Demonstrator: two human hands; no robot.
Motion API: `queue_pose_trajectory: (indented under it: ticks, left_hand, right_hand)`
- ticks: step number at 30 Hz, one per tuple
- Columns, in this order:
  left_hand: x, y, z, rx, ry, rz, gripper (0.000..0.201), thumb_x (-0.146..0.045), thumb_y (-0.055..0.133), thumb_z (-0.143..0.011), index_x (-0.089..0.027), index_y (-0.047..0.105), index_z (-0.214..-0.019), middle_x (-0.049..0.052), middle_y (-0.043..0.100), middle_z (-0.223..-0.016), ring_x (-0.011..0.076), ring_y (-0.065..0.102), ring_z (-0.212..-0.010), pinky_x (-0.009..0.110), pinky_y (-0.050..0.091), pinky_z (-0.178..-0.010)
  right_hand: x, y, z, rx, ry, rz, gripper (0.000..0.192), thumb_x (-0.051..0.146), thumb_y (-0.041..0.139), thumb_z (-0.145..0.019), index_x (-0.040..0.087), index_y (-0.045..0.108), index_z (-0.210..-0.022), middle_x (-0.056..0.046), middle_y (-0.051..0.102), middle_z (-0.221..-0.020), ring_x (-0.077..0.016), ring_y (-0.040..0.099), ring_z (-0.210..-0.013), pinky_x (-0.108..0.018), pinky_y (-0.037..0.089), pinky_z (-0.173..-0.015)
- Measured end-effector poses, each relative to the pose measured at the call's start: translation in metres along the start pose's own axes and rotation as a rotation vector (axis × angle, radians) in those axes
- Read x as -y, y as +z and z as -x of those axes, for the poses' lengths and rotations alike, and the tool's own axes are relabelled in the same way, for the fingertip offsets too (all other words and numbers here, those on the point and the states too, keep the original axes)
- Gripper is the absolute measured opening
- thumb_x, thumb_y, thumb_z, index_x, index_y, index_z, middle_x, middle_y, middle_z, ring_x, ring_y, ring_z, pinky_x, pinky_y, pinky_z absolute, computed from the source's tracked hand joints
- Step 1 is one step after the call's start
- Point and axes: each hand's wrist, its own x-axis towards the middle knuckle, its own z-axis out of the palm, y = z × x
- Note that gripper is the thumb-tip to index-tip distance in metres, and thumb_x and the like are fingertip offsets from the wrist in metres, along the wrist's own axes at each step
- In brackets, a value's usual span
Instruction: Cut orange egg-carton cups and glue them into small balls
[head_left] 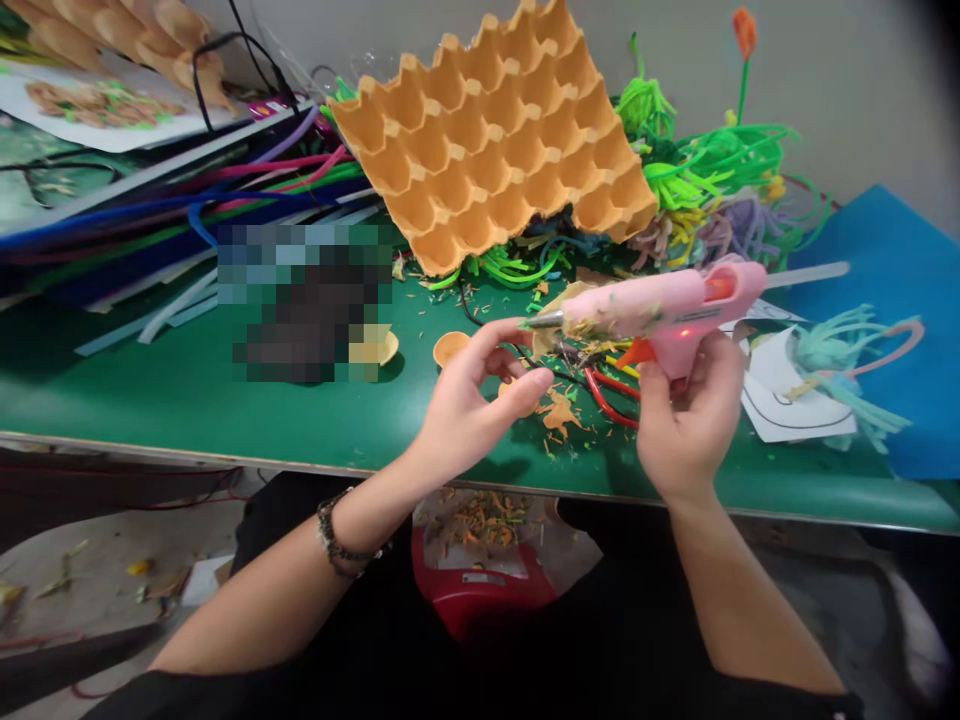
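My right hand [686, 430] is wrapped round the grip of a pink hot glue gun [637, 300]. The gun has an orange trigger, a lit red light and a clear glue stick jutting from its back. Its metal nozzle points left, flecked with green fuzz and shavings. My left hand [472, 400] is half curled, thumb apart from the fingers, with its index fingertip right by the nozzle; I see nothing held in it. Under the hands lie red-handled scissors [611, 400] and torn tan scraps [559, 410]. A small tan cup [450, 348] stands just left of my left hand.
A tan egg tray [495, 150] leans at the back over green pipe cleaners [694, 165]. Another tan cup [384, 345] sits beside a pixelated dark patch. At right are a white paper cutout [795, 400], teal pipe cleaners [840, 340] and a blue sheet [862, 270].
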Motion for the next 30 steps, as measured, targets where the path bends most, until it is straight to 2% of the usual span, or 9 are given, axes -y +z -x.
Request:
queue_pose_trajectory:
  ticks: [3, 7, 14, 20, 25, 30]
  left_hand:
    - [-0.001, 0.002, -0.001, 0.011, -0.036, 0.022, 0.019, -0.031, 0.061, -0.078, -0.018, 0.058, -0.092, -0.004, 0.055, -0.061, 0.009, 0.055, -0.056, 0.023, 0.046, -0.056]
    - [-0.003, 0.001, -0.004, 0.022, -0.059, 0.024, 0.011, -0.027, 0.056, -0.082, -0.017, 0.062, -0.082, -0.004, 0.057, -0.059, 0.008, 0.056, -0.057, 0.021, 0.046, -0.057]
    - [-0.001, -0.002, -0.006, -0.007, -0.132, 0.074, 0.014, -0.032, 0.061, -0.079, -0.018, 0.064, -0.078, -0.004, 0.057, -0.056, 0.0067, 0.052, -0.054, 0.02, 0.044, -0.056]
    - [0.0, -0.004, -0.009, -0.04, -0.208, 0.201, 0.022, -0.036, 0.07, -0.071, -0.018, 0.065, -0.082, -0.003, 0.061, -0.067, 0.005, 0.05, -0.054, 0.019, 0.044, -0.055]
    - [-0.001, -0.007, -0.011, -0.056, -0.174, 0.184, 0.017, -0.029, 0.072, -0.07, -0.018, 0.069, -0.082, -0.002, 0.065, -0.071, 0.0041, 0.051, -0.054, 0.017, 0.046, -0.056]
    - [0.002, -0.012, -0.015, -0.113, -0.094, 0.127, 0.017, -0.028, 0.073, -0.07, -0.019, 0.069, -0.083, -0.002, 0.066, -0.073, 0.005, 0.053, -0.056, 0.019, 0.049, -0.058]
  right_hand:
    - [0.004, 0.003, 0.001, 0.015, 0.014, -0.015, 0.034, 0.025, 0.056, -0.084, 0.021, 0.049, -0.116, -0.007, 0.057, -0.099, -0.0196, 0.058, -0.089, -0.039, 0.051, -0.076]
    - [0.007, 0.007, 0.003, 0.056, 0.063, -0.032, 0.032, 0.024, 0.055, -0.083, 0.022, 0.05, -0.115, -0.008, 0.058, -0.102, -0.0196, 0.058, -0.087, -0.039, 0.051, -0.074]
    - [0.003, 0.009, 0.002, 0.076, 0.135, -0.088, 0.031, 0.025, 0.056, -0.082, 0.023, 0.051, -0.112, -0.008, 0.059, -0.102, -0.0206, 0.06, -0.088, -0.04, 0.053, -0.074]
    - [0.003, 0.006, -0.002, 0.061, 0.142, -0.073, 0.032, 0.025, 0.056, -0.08, 0.023, 0.051, -0.111, -0.008, 0.059, -0.105, -0.0208, 0.06, -0.089, -0.042, 0.053, -0.077]
    - [0.0, 0.001, -0.007, 0.037, 0.19, -0.099, 0.03, 0.026, 0.056, -0.079, 0.022, 0.051, -0.108, -0.007, 0.06, -0.099, -0.0199, 0.061, -0.086, -0.041, 0.053, -0.076]
    - [-0.009, -0.006, -0.014, -0.046, 0.191, -0.081, 0.03, 0.028, 0.056, -0.079, 0.023, 0.051, -0.108, -0.005, 0.059, -0.099, -0.0184, 0.06, -0.081, -0.039, 0.052, -0.074]
